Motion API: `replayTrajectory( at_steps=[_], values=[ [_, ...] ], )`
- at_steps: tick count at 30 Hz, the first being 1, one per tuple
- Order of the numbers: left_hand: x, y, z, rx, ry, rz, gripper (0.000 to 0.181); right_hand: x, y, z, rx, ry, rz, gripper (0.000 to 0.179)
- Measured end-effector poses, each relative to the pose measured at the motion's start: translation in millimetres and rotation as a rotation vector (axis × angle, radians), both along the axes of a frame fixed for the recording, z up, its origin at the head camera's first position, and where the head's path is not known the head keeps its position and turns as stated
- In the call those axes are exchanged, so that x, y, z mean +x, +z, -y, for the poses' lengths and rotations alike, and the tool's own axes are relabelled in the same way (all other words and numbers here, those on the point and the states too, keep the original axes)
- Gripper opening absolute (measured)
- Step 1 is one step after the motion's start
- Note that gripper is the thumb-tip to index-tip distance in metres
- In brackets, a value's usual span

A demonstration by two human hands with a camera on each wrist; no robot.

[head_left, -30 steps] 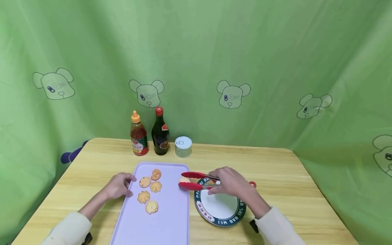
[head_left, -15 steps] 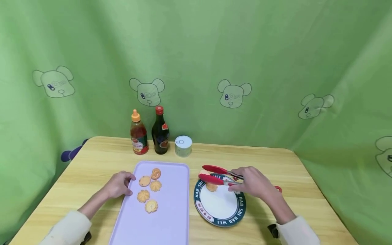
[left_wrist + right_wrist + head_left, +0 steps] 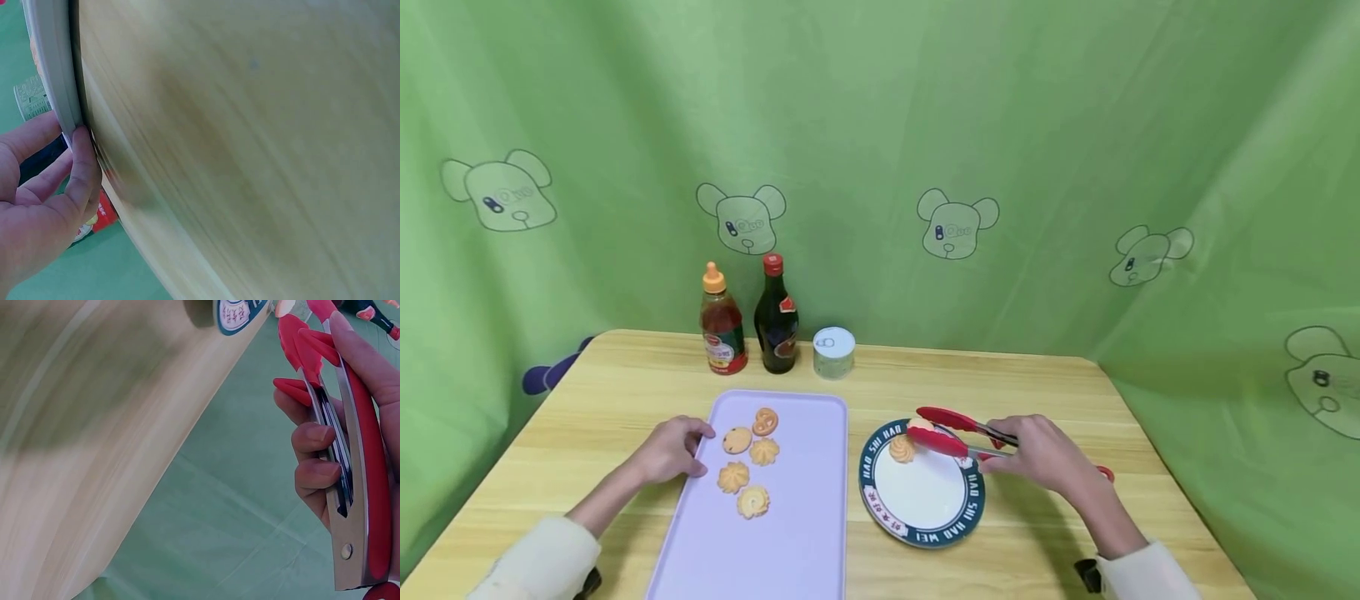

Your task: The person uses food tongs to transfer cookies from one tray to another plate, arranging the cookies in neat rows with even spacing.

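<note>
Tongs (image 3: 943, 442) in right hand (image 3: 1037, 454), fingers curled round both arms; right wrist view confirms the wrap on metal and red handle. Red tips point left, with a pale cookie (image 3: 920, 425) between them, at the far rim of the plate (image 3: 921, 500). Tips and hand cover part of it, so can't tell whether that cookie touches the plate. Small swirl cookie (image 3: 902, 449) lies on the plate, just left of the tips. Plate is round, white centre, dark teal rim with white lettering, sitting on the table (image 3: 1045, 562) just right of the tray.

Left hand (image 3: 666, 450) pinches the left edge of the lilac tray (image 3: 797, 542) near its far end, thumb and fingers on the rim. Tray lies flat, long side running toward the person, near end out of frame.

On the tray, far end, five cookies grouped left of centre: pretzel cookie (image 3: 765, 422) farthest, round dotted cookie (image 3: 737, 440), scalloped cookie (image 3: 765, 451), ridged cookie (image 3: 733, 477), wavy-edged cookie (image 3: 753, 502) nearest.

Beyond the tray, left to right, all upright: sauce bottle (image 3: 722, 329) with orange cap, dark bottle (image 3: 777, 321) with red cap, short can (image 3: 833, 354) with pull-tab lid. Green curtain (image 3: 865, 125) with bear-head outlines behind.
</note>
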State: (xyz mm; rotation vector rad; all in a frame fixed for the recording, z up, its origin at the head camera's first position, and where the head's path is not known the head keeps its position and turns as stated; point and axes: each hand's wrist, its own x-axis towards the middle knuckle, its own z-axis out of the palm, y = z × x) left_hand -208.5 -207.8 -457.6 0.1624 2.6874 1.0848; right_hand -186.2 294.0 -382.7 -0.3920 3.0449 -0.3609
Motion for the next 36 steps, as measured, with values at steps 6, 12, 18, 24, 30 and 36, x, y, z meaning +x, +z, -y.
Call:
replayTrajectory(
  at_steps=[6,12,18,24,30,36],
  values=[
    [-0.1,0.1,-1.1,-0.004,0.004,-0.005,0.053,4.3,-2.5,-7.9,0.015,-0.020,0.052,0.067],
    [-0.2,-0.5,-2.2,0.010,-0.013,-0.016,0.052,8.2,-4.6,-15.3,0.030,-0.028,0.069,0.069],
    [0.5,0.9,-1.3,0.010,-0.006,-0.013,0.052,9.9,-9.1,-15.1,0.017,-0.025,0.087,0.070],
    [1.4,1.5,-0.7,0.005,-0.004,-0.010,0.053,10.5,-13.9,-14.6,0.014,-0.017,0.087,0.069],
    [1.8,1.7,-0.9,-0.002,-0.001,-0.010,0.053,8.7,-13.2,-14.6,0.023,-0.033,0.101,0.072],
    [1.6,1.6,-1.4,-0.007,0.001,-0.016,0.051,3.6,-3.3,-9.8,0.010,-0.007,0.058,0.072]
  ],
)
